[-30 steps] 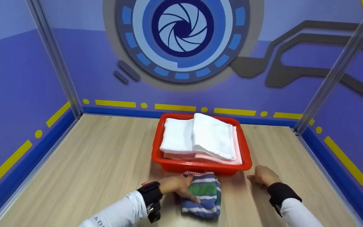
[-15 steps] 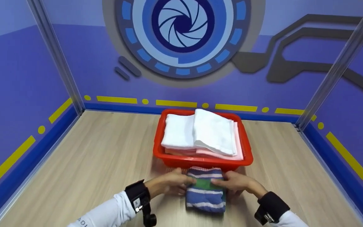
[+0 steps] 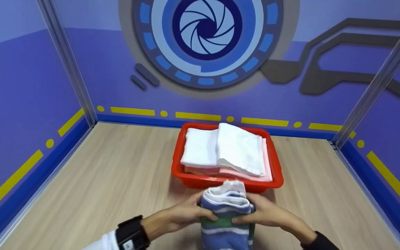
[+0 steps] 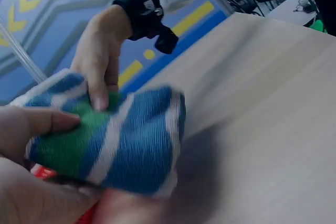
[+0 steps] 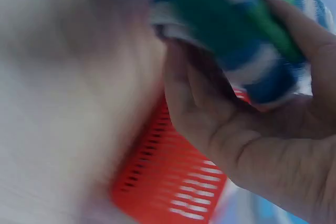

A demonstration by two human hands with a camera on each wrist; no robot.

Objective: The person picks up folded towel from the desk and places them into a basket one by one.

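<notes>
A folded striped towel (image 3: pixel 225 231) in blue, white and green is held up by both hands in front of the basket. My left hand (image 3: pixel 182 215) grips its left side, thumb across the front face. On the other side my right hand (image 3: pixel 267 211) grips it in the same way, thumb on the green band. In the left wrist view the towel (image 4: pixel 142 135) hangs over the table, its shadow below. The right wrist view shows the fingers (image 5: pixel 194 87) behind the towel, partly hidden by it.
A red plastic basket (image 3: pixel 178 166) stands behind the towel near the back wall. Inside lie folded white towels (image 3: pixel 240 149) on top of pink ones (image 3: pixel 267 163). Purple panels with metal corner posts (image 3: pixel 71 66) border the wooden table (image 3: pixel 123 166) at the back and sides.
The right hand came in from the right and took hold of the striped towel's side. Both hands then raised and tilted the towel, so its folded edge faces up. The basket stayed put.
</notes>
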